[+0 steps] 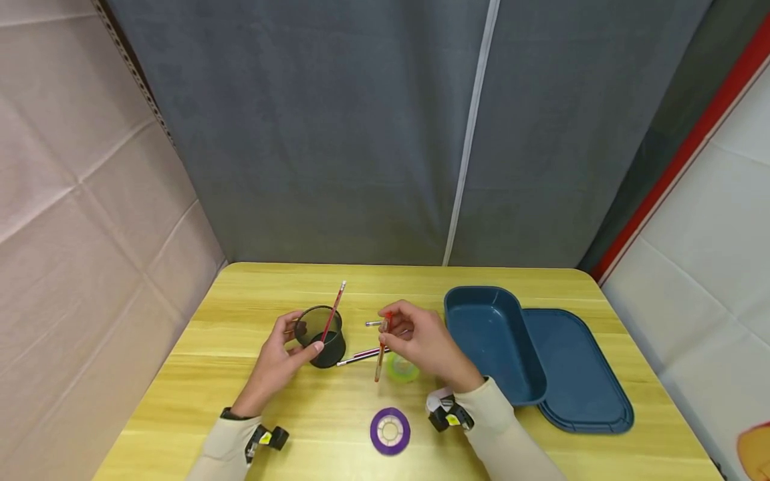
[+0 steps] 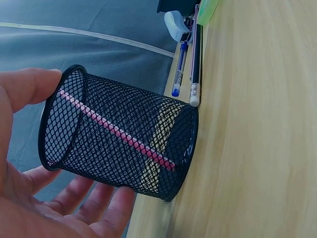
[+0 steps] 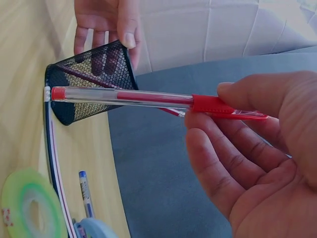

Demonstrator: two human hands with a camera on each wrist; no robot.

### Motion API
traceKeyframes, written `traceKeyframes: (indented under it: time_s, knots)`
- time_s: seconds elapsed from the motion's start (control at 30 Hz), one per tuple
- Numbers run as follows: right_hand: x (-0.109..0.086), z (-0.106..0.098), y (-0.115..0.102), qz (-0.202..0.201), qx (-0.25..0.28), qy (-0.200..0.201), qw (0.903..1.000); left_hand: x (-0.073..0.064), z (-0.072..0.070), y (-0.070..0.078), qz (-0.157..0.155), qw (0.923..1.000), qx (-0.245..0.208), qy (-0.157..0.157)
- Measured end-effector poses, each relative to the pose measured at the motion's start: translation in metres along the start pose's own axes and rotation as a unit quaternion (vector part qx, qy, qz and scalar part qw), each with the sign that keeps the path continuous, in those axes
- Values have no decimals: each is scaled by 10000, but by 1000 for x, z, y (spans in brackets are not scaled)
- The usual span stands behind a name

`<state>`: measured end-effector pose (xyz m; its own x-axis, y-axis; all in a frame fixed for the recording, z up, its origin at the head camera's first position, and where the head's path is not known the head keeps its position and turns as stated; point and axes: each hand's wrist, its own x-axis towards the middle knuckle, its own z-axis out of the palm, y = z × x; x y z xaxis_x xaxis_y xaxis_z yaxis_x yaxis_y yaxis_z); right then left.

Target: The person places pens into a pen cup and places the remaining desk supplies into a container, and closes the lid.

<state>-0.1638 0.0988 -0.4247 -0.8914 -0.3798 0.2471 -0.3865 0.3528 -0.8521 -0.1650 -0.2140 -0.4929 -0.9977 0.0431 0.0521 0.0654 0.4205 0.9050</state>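
Note:
My left hand (image 1: 278,366) holds a black mesh pen cup (image 1: 331,353), thumb at its rim and the other fingers along its far side. A red pencil (image 2: 116,130) leans inside the cup, its white eraser end sticking out over the rim. Just right of the cup, my right hand (image 1: 428,342) pinches a clear-barrelled red gel pen (image 3: 138,97) by its red cap between thumb and fingers. The pen's other end points down toward the table. Beneath the right hand lie pencils (image 2: 196,74), a blue-capped pen (image 2: 180,72) and a yellow-green tape roll (image 3: 15,203).
A purple tape roll (image 1: 377,434) lies near the front of the wooden table (image 1: 325,441). On the right stands a deep blue bin (image 1: 535,374), with its matching lid (image 1: 580,374) beside it. A pale blue rounded object (image 2: 174,26) lies near the pens. A grey curtain (image 1: 337,167) hangs behind.

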Motion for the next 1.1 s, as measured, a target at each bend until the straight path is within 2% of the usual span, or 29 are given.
traceKeyframes:
  time_s: [0.2,0.57,1.1]
  knots:
    - [10,1,-7,-143,-34,55,9999,0,0,-1,34,10000,-72,-2]
    - [18,3,-7,-299,-165,212,9992,-1,1,2,62,10000,-57,-21]
    - [37,3,-30,-747,-291,304,9963,-1,1,1,69,10000,25,28]
